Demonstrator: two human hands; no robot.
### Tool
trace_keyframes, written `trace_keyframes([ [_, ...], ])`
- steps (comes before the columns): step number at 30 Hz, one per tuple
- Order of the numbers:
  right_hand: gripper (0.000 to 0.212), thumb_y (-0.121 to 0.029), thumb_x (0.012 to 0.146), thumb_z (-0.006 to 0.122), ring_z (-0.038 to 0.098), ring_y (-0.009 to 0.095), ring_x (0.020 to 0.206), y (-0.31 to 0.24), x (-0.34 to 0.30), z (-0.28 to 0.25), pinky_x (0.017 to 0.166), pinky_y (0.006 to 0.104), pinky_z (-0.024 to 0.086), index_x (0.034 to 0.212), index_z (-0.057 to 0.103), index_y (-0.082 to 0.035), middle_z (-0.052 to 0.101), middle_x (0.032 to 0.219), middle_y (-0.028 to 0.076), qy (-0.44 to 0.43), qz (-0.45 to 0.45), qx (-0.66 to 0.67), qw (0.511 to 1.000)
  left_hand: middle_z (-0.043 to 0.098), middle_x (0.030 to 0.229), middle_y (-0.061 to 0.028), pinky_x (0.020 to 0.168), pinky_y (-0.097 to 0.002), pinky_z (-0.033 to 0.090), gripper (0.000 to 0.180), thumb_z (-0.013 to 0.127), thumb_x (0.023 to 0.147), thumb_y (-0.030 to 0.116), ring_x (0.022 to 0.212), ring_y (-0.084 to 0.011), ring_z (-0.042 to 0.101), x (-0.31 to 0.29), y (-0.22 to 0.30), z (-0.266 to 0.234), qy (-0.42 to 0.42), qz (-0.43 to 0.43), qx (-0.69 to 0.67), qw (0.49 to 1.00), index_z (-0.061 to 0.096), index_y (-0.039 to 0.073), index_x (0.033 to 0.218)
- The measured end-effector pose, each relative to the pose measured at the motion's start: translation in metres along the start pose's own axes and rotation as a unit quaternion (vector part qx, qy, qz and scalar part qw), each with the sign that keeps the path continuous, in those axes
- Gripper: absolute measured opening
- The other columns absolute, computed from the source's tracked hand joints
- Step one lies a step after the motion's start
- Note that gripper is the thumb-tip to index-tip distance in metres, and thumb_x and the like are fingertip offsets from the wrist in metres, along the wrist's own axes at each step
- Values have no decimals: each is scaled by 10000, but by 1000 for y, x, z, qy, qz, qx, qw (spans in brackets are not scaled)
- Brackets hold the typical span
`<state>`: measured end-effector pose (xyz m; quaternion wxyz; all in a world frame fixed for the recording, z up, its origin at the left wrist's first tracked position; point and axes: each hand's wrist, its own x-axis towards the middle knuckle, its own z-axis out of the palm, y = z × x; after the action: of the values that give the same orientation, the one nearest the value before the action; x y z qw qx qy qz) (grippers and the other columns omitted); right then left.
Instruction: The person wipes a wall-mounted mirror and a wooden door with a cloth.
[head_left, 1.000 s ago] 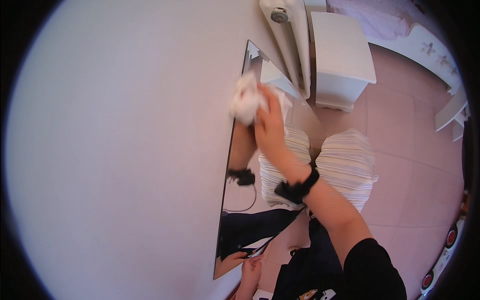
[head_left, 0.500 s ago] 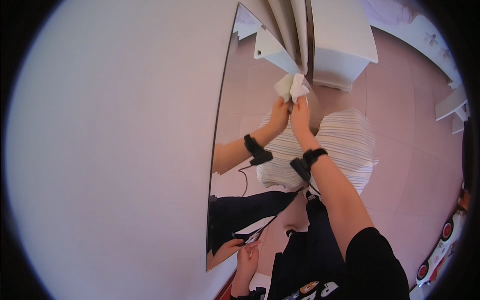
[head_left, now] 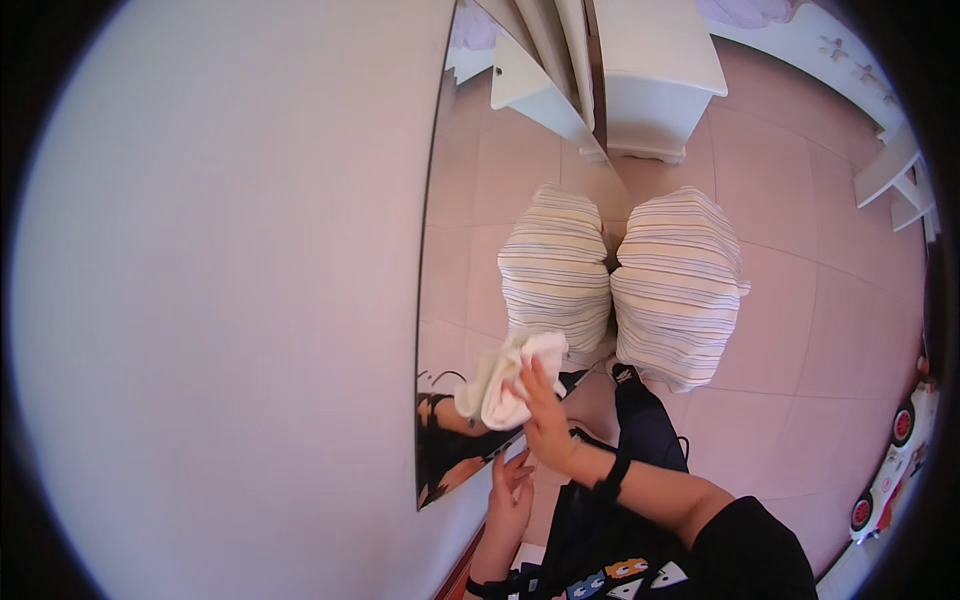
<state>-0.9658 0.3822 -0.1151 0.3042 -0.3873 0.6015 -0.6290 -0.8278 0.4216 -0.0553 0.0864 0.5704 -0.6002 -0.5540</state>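
A tall frameless mirror (head_left: 452,270) stands out along the pale wall. My right hand (head_left: 547,418) presses a folded white cloth (head_left: 506,408) against its lower part, with the fingers spread over the cloth. The cloth's reflection shows right beside it. A dark band circles my right wrist. Lower down, my left hand (head_left: 508,500) is at the mirror's bottom edge, its fingers partly stretched out and holding nothing that I can see.
A striped fabric-covered bundle (head_left: 680,290) sits on the pink tiled floor (head_left: 780,300) next to the mirror. Beyond it stand a white cabinet (head_left: 660,85) and a curtain (head_left: 572,60). At the right are white furniture legs (head_left: 895,180) and a white toy car (head_left: 885,475) with red wheels.
My right hand has swept the cloth down the mirror from near its top to its lower part. My left hand has moved slightly up and stays by the bottom edge.
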Motion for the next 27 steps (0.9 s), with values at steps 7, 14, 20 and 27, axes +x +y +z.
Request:
trace_keyframes([
  [7,472,82,796,337,394,263,1203,10,155,-12,987,295,295,1250,418,-19,458,1256,158,241,-19,-30,970,485,1164,-184,893,-327,401,474,445,847,8,1024,-239,519,-51,-27,-26,-107,-1,40,993,276,3,1289],
  [14,398,77,784,383,441,281,1144,-9,142,6,950,324,346,1159,490,-4,482,1228,145,186,-47,51,980,526,1131,-173,909,-315,382,409,465,833,30,1062,-247,508,-93,-61,-54,-132,8,68,989,379,-4,1231],
  [20,229,89,716,424,363,386,1178,-63,-8,52,944,376,340,913,528,41,440,1279,137,147,-152,-99,972,529,1134,-174,905,-310,381,377,468,832,42,1065,-262,512,-113,-78,-71,-133,35,111,984,420,2,1204],
  [27,356,76,708,473,384,339,1166,-36,-89,69,942,365,341,1033,581,-21,464,1256,126,120,-130,-100,979,531,1115,-192,901,-335,386,360,474,831,61,1054,-300,510,-127,-85,-76,-165,83,174,967,440,-4,1183],
])
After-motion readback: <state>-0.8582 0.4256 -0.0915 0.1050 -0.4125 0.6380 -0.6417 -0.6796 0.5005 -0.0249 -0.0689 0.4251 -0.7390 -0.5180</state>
